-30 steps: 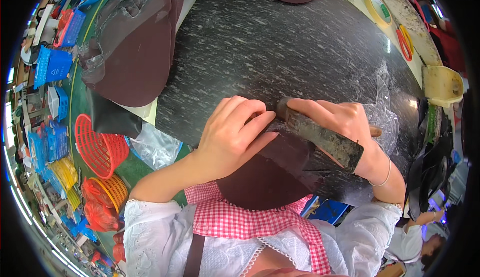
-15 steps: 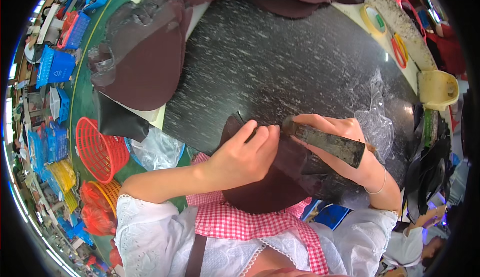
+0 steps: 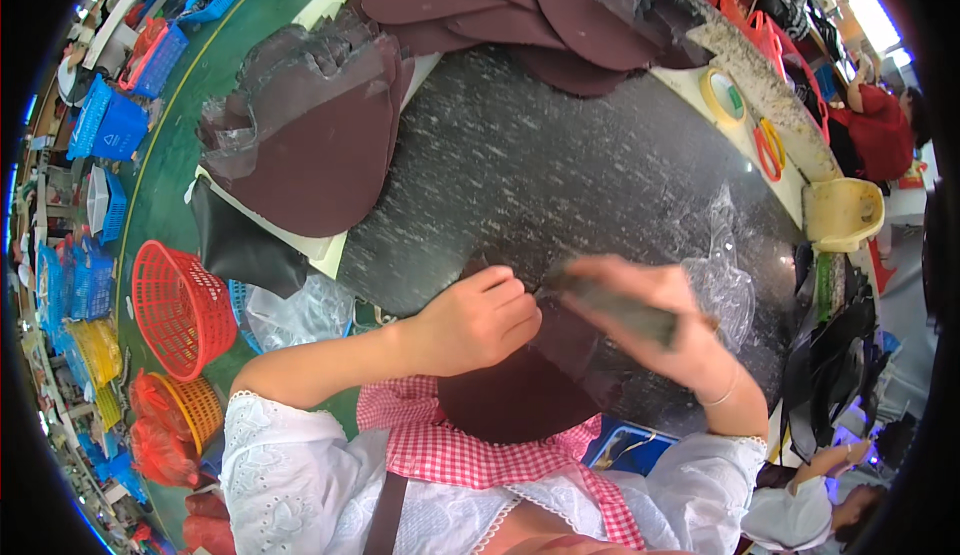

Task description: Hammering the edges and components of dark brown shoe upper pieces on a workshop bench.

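Note:
A dark brown leather-like piece (image 3: 520, 397) lies at the near edge of the dark table, its rounded end hanging toward my checked apron. My left hand (image 3: 485, 323) is closed, fingertips pinched on the piece's upper part; what lies under the fingers is hidden. My right hand (image 3: 672, 300) is wrapped round a hammer (image 3: 628, 313), smeared by motion. The hammer's rounded end is close to my left fingertips, over the piece, and its long flat end points to the right. I cannot tell whether the hammer touches the leather.
Stacks of brown pieces (image 3: 310, 170) lie at the table's left and far edges. Clear plastic film (image 3: 725, 290) rests on the right side. A tape roll (image 3: 722, 97), coloured rings (image 3: 768, 150) and a cream container (image 3: 845, 213) line the right rim. A red basket (image 3: 180, 310) stands at left.
My right hand and the hammer have shifted and are now blurred. My left hand stays pinched on the brown piece. The whole view has tilted a little, showing more of the far stacks.

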The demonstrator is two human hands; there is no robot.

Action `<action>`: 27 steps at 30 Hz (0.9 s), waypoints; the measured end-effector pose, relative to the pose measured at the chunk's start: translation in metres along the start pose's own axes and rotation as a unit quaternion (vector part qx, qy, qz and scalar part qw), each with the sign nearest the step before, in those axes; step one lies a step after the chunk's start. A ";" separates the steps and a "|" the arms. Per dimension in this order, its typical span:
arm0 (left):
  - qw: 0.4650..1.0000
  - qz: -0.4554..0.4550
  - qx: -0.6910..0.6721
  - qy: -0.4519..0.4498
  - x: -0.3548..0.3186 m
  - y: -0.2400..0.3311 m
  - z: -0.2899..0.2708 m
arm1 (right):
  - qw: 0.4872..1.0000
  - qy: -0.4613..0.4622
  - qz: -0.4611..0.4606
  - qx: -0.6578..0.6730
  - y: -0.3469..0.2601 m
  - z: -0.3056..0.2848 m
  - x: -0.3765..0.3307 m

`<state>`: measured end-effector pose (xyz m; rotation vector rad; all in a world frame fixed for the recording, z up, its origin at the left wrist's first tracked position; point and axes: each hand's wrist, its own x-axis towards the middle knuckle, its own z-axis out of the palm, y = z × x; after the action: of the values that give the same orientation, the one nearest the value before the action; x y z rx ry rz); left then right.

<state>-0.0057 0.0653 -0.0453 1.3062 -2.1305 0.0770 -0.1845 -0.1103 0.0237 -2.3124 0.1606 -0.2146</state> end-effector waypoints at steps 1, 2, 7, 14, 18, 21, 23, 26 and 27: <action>1.000 0.007 0.007 0.005 0.000 -0.002 -0.002 | 0.996 -0.069 0.018 -0.048 -0.010 -0.001 0.007; 1.000 0.015 0.018 -0.002 0.000 -0.002 -0.006 | 0.994 -0.047 -0.005 -0.095 -0.002 0.000 0.011; 0.830 -0.379 0.265 -0.311 0.000 -0.018 -0.126 | 0.912 0.134 -0.021 -0.386 0.036 -0.044 0.040; 0.956 -0.174 0.236 0.000 0.031 -0.084 -0.091 | 0.876 0.195 0.014 -0.440 0.116 -0.046 0.147; 0.945 -0.189 0.250 -0.097 0.098 -0.173 -0.045 | 0.866 0.135 0.025 -0.481 0.127 -0.047 0.137; 0.910 -0.324 0.144 -0.217 0.128 -0.222 -0.030 | 0.871 0.121 0.026 -0.476 0.092 -0.054 0.075; 0.911 -0.304 0.152 -0.232 0.126 -0.226 -0.023 | 0.884 0.127 -0.015 -0.449 0.070 -0.054 0.020; 0.938 -0.202 0.149 -0.239 0.129 -0.228 -0.013 | 0.894 0.152 -0.030 -0.420 0.035 -0.045 -0.049; 0.948 -0.151 0.139 -0.244 0.131 -0.221 -0.012 | 0.896 0.151 -0.022 -0.416 0.028 -0.041 -0.066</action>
<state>0.1406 -0.1452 -0.0233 1.9736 -2.3473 -0.0881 -0.2584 -0.1462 0.0242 -3.1232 0.4243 -0.6307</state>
